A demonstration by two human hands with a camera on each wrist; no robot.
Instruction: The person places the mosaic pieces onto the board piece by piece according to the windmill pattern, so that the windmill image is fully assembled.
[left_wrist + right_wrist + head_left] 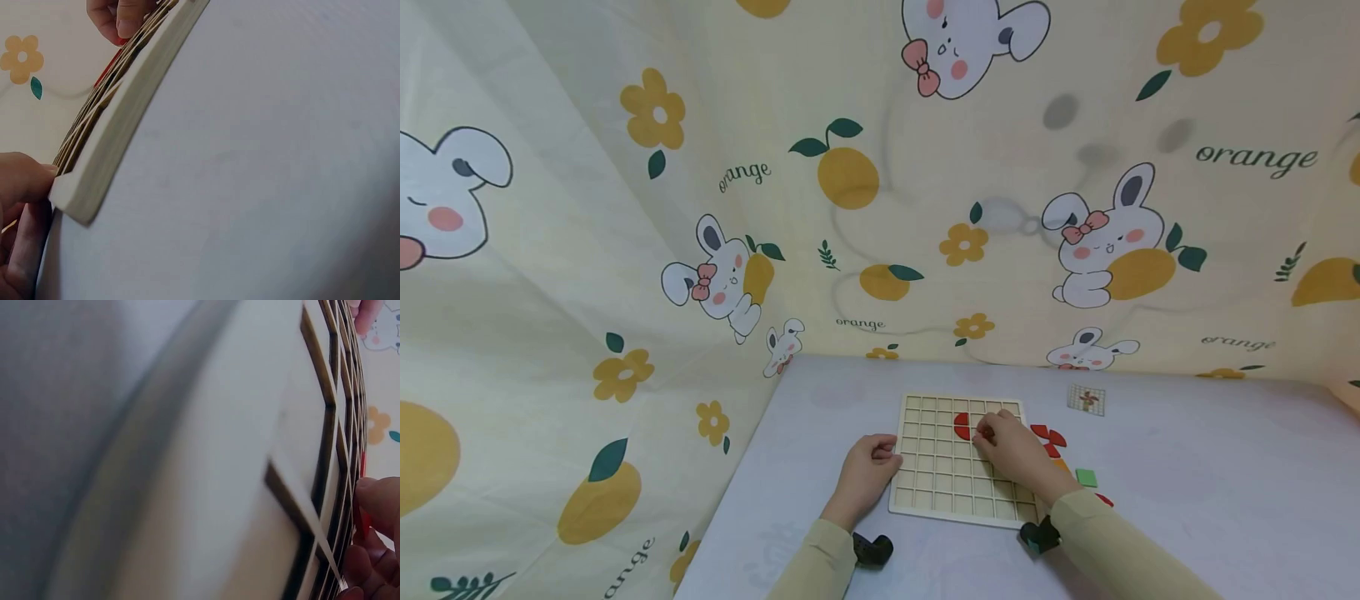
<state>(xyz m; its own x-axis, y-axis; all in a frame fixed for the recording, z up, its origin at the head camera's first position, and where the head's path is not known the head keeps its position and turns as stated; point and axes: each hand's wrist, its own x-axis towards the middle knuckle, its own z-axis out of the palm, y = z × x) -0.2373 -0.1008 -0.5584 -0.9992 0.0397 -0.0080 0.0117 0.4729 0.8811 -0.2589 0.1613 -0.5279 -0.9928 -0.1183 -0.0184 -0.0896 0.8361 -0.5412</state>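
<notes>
A pale wooden grid board [932, 471] lies on the table, divided into square cells. Red rounded pieces [962, 427] sit in its upper middle cells. My left hand [867, 468] holds the board by its left edge, the thumb at the rim in the left wrist view. Over the upper right cells, my right hand [1009, 446] pinches a small red piece [364, 520] between thumb and fingers, close against the grid. The hand covers most of that piece in the head view.
Right of the board lie loose red pieces [1057, 437], an orange piece [1060, 467] and a green square [1086, 477], partly behind the right forearm. A small card [1086, 399] with a grid and pinwheel picture lies farther back. A printed curtain [880, 242] borders the table [1210, 467].
</notes>
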